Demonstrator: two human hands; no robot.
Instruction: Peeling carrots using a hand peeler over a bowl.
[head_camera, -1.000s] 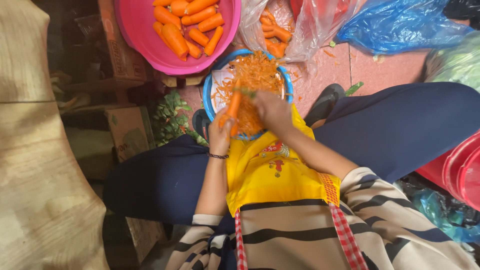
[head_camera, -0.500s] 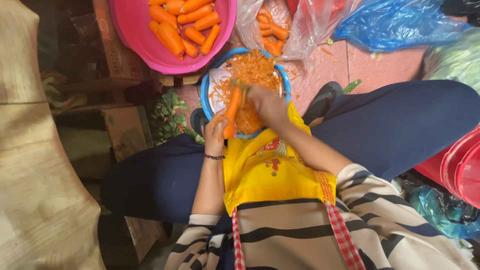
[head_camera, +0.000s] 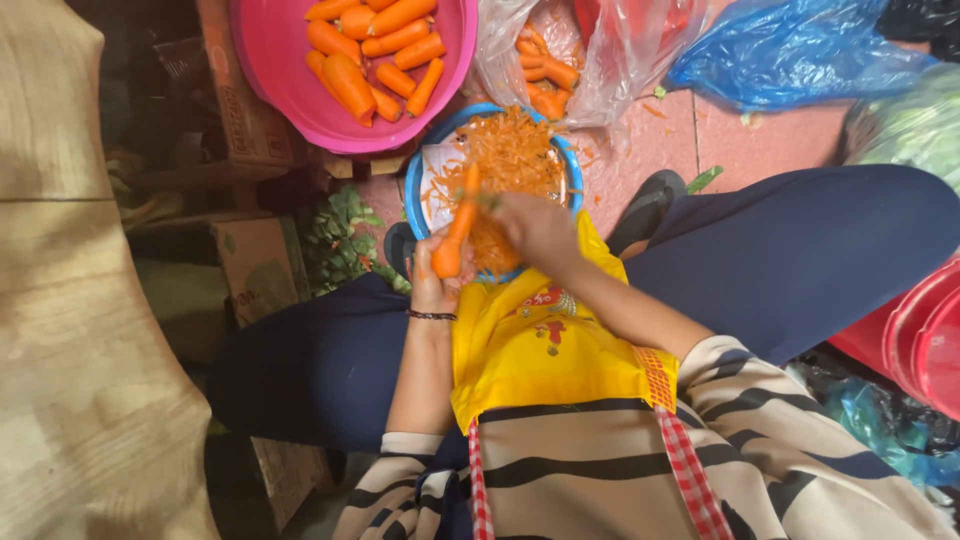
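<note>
My left hand (head_camera: 432, 288) grips the lower end of a long orange carrot (head_camera: 456, 232), which points up and away over a blue bowl (head_camera: 417, 190). My right hand (head_camera: 537, 230) is closed around a small peeler and rests against the carrot's upper part. The bowl sits on the floor between my knees and holds a heap of orange carrot shavings (head_camera: 510, 155). A yellow apron (head_camera: 535, 345) covers my lap under both forearms.
A pink basin (head_camera: 290, 95) of peeled carrots stands beyond the bowl, upper left. A clear plastic bag (head_camera: 580, 60) with more carrots and a blue bag (head_camera: 790, 50) lie on the red tiled floor. Cardboard boxes (head_camera: 255, 265) and green scraps sit left; red tubs (head_camera: 925, 340) right.
My right hand has slid back down along the carrot toward me. The carrot stays over the blue bowl in my left hand.
</note>
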